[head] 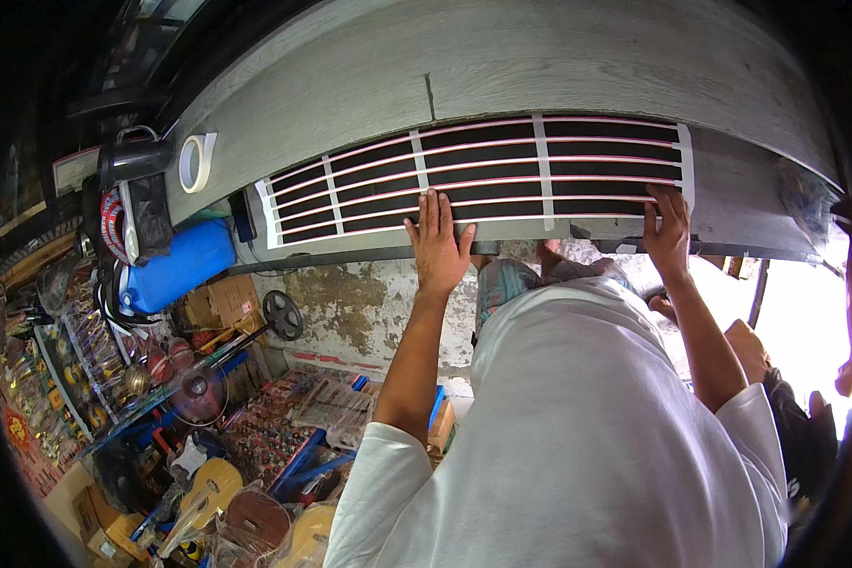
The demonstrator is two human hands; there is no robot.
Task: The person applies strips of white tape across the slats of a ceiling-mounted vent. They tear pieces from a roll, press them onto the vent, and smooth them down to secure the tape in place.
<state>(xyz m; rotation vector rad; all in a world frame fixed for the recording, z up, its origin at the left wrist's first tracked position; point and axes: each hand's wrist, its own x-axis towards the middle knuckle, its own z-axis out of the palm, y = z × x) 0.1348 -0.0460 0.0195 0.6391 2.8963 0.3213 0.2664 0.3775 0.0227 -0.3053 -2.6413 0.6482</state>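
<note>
Several long black strips [476, 186] lie side by side on the grey wood-grain worktop [539, 78], with white, pink-edged bands between them. Short lengths of pale masking tape [542, 170] cross the strips, and another tape length [685, 167] runs along their right end. My left hand [437, 248] rests on the near edge of the strips, palm down with its fingers spread. At the lower right end, my right hand [667, 231] touches the strips with bent fingertips. Whether it pinches anything there cannot be told.
A masking tape roll [196, 165] lies on the worktop at the left. Beyond that end are a blue plastic container [181, 266] and a black mug [138, 160]. Guitars [209, 490] and packaged goods crowd the lower left. Another person's dark sleeve [788, 412] shows at right.
</note>
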